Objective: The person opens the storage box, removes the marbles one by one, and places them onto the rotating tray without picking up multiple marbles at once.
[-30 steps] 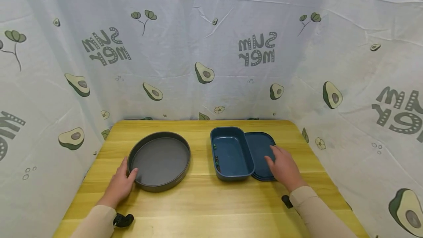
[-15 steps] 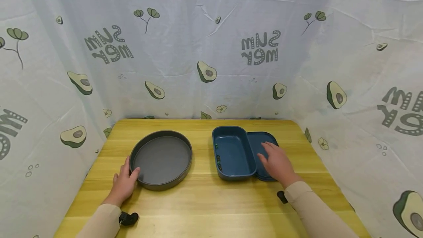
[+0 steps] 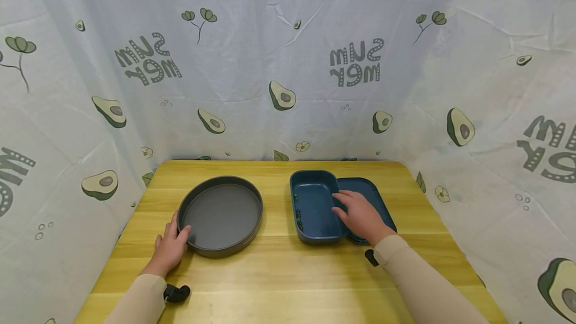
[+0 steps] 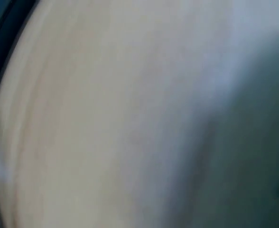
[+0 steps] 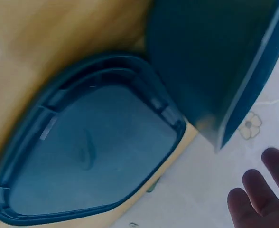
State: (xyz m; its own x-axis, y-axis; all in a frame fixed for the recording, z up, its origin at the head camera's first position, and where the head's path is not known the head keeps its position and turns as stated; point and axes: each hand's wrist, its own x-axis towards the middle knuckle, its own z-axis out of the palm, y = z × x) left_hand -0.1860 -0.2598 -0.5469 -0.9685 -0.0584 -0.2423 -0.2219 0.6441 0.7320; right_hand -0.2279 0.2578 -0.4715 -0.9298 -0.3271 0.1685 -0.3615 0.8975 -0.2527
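Note:
In the head view, a round grey baking pan (image 3: pixel 223 216) lies on the left half of the wooden table. My left hand (image 3: pixel 170 250) touches its left edge, thumb near the rim and fingers along the outer wall. Right of the pan stands a deep blue rectangular container (image 3: pixel 315 209). Several tiny dark and green bead-like things (image 3: pixel 299 218) lie along its left inner side. My right hand (image 3: pixel 363 219) hovers over the container's right edge, fingers extended and holding nothing. Partly under that hand is a flat blue lid (image 3: pixel 377 203), whose raised rim shows in the right wrist view.
The wooden table (image 3: pixel 270 284) ends at a white curtain (image 3: pixel 252 64) printed with avocados, which hangs behind and on both sides. A black wrist device (image 3: pixel 176 293) sits at the left cuff. The left wrist view is blurred, mostly pale table surface.
My right hand has moved left, from over the lid to above the container's right edge. The left hand stays at the pan; the head view has shifted slightly.

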